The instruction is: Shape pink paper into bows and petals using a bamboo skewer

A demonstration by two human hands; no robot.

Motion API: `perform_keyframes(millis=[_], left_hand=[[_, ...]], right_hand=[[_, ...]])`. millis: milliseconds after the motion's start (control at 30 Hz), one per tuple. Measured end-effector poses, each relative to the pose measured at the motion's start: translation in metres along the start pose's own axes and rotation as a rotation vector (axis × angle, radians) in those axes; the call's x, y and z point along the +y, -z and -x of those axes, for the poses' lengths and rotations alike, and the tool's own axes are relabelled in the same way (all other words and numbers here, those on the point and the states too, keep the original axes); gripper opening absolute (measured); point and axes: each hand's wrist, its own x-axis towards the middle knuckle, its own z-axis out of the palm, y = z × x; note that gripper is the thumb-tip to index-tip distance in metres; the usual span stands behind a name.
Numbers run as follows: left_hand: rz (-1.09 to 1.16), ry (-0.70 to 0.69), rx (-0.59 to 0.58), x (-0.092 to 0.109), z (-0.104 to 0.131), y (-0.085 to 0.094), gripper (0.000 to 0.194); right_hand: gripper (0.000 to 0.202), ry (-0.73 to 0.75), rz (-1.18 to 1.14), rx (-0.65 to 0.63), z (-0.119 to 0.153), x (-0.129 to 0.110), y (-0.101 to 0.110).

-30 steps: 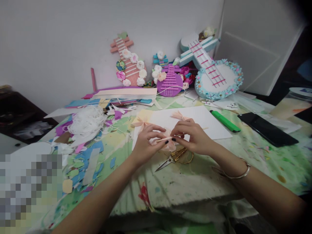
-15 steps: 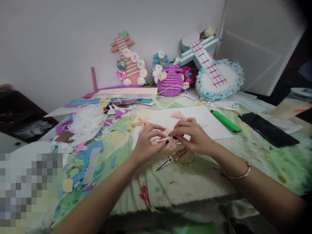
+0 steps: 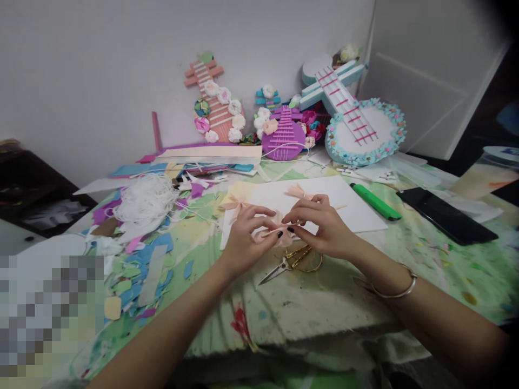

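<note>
Between my two hands is a thin, pale peach paper flower [image 3: 286,238], pinched from both sides. My left hand [image 3: 250,233] grips its left part, thumb and fingers closed. My right hand [image 3: 320,223] pinches its right side with thumb and fingertips. A slim pale stick [image 3: 341,207] shows just beyond my right hand. Another gathered peach paper piece [image 3: 298,191] lies behind my hands on a white sheet [image 3: 267,190], and a folded peach piece [image 3: 235,203] is by my left fingers. Gold-handled scissors [image 3: 290,263] lie partly spread below my hands.
To the right lie a green marker [image 3: 375,201] and a black phone [image 3: 448,215]. Left are a heap of white string [image 3: 144,205] and paper scraps [image 3: 160,270]. Decorated paper instruments, among them a purple one [image 3: 284,138] and a light blue one [image 3: 365,129], lean against the wall.
My fingers have shifted slightly on the peach paper flower, the right thumb and fingertips a little closer together. Everything else stays in place.
</note>
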Motion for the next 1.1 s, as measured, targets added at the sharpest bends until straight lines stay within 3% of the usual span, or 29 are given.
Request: perform_keyframes(millis=[500, 1100], left_hand=[[-0.081, -0.037, 0.132, 0.0015, 0.0002, 0.0029, 0.008], [-0.099, -0.061, 0.087, 0.0044, 0.0003, 0.005, 0.008]], right_hand=[[0.018, 0.087, 0.103, 0.067, 0.0001, 0.0006, -0.002], [0.017, 0.062, 0.079, 0.095, 0.0006, 0.0015, 0.0008]])
